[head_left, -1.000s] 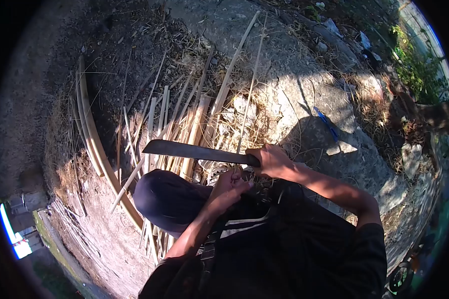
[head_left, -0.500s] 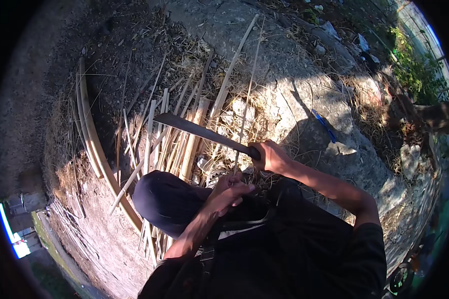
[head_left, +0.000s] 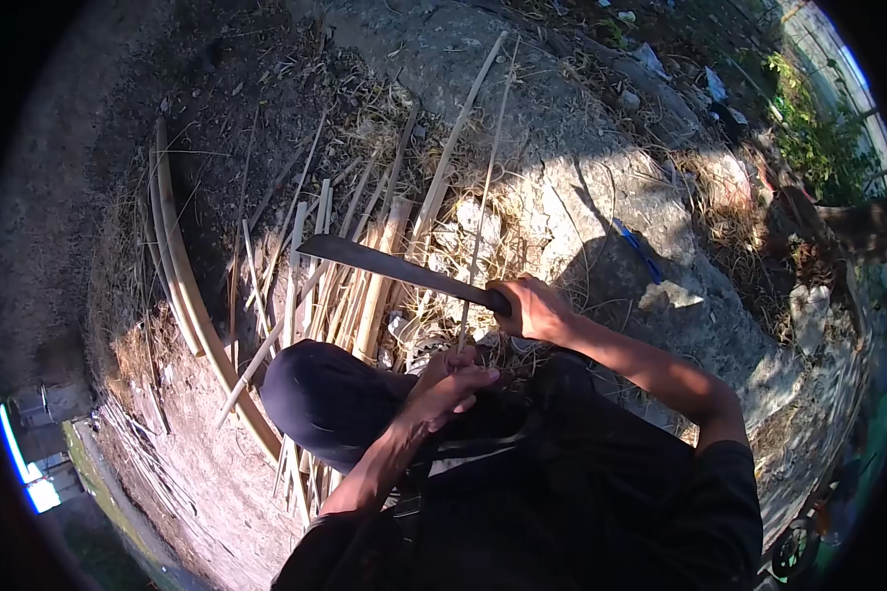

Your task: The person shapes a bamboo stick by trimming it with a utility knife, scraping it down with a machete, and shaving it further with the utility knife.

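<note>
My right hand is wrapped round the dark handle of a machete, whose long blade points left across the bamboo strips. Below it, my left hand pinches the near end of a thin bamboo strip, which runs up and away over the stony ground. The blade's handle end lies close to this strip; whether they touch I cannot tell. My dark-clothed knee is beside my left forearm.
Several cut bamboo pieces lie in a pile beyond my knee. Long curved bamboo rests at the left. A blue object lies on the rock at the right, with green plants farther off.
The machete and my right hand have moved slightly down, and the blade slants more than a second ago. My left hand has shifted a little down and left, still on the thin strip.
</note>
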The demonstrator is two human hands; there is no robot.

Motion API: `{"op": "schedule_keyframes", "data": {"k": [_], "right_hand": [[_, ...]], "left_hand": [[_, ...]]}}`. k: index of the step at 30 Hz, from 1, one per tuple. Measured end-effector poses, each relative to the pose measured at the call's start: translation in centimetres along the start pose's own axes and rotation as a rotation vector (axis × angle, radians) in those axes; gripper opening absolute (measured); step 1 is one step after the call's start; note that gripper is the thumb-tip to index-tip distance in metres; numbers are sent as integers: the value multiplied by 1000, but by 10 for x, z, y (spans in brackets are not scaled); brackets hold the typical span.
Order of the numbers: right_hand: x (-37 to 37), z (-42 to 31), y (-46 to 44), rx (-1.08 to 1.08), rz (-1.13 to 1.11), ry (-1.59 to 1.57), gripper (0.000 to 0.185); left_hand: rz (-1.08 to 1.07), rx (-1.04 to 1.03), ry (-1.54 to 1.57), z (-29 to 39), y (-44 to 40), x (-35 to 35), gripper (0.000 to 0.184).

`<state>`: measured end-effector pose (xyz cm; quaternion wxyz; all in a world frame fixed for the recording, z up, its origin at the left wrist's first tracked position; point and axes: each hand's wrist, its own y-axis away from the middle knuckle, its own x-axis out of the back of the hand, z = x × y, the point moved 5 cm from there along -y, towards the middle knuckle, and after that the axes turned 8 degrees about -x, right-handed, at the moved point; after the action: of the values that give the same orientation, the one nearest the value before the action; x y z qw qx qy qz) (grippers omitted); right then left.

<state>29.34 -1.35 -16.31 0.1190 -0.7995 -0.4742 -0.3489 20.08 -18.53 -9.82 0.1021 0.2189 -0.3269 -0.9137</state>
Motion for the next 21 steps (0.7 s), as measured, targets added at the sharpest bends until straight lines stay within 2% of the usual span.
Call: {"op": "schedule_keyframes", "data": {"k": [1,2,4,6,7,8,11,12,13,16,18,20,21], "right_hand": [[1,-4,3,81,57,-4,37],[-6,-2,4,67,-73,-2,42],[-6,-6,5,-29,-220,16,40],[7,-4,-1,-6,-157,76,36],[12,-2,-5,85,94,75,25],[10,17,-14,-4,-53,-17,17],[16,19,-17,38,-4,-55,11],[19,12,-13,88,20,-70,10],[18,5,-8,-25,-61,-67,14],[9,-11,6,71,-10,-29,21],[11,-2,-3,21,-130,66,19],[19,22,-18,60,6,62,15],[16,37,-35,-94,-118,103,13]], "left_hand": [[-14,15,-29,0,-1,0,38],[-10,20,-32,-3,-2,1,38],[-29,-30,69,-8,-7,-1,37],[-20,-29,41,-5,-6,-2,38],[-5,-33,12,-3,-4,-1,39],[-4,-36,11,-3,-4,-1,39],[17,-53,33,-5,-5,0,42],[7,-78,67,-11,-8,1,45],[-1,-102,100,-16,-10,4,47],[-35,-54,104,-27,-14,7,46],[-31,-63,94,-23,-13,5,47],[-18,-81,82,-17,-10,4,47],[-2,-86,55,-13,-11,4,47]]}}
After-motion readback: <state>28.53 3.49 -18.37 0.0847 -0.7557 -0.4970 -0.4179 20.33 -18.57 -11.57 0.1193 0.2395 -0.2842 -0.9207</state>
